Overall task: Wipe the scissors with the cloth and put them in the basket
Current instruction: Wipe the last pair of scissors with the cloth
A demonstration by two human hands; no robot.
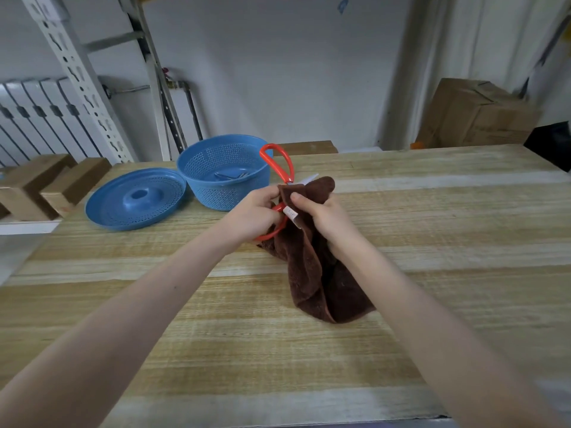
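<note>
Farthest left, lid: a blue perforated lid lies flat on the wooden table, just beside the basket and off it.
Basket: the blue basket stands open and upright at the far side. Some metal pieces lie in its bottom; what they are is too small to tell. No red handle is inside it.
Left hand: the left hand is raised above the table, its fingers curled round the lower red handle loop, gripping it against the edge of the cloth.
Scissors: the scissors are held in the air between the two hands, not in the basket. One red loop stands up above the cloth, overlapping the basket's rim in the view. A pale sliver of blade shows at the cloth's top edge; the rest of the blades is wrapped and hidden.
Cloth: the brown cloth is bunched round the middle of the scissors, and its free end drapes down to the table.
Right hand: the right hand clutches the gathered cloth, thumb pressed on top, close against the left hand.
Progress: wiping looks to be under way. How clean the blades are cannot be judged.
Left to do: finish the wipe, free the scissors from the cloth, then set them in the basket.
</note>
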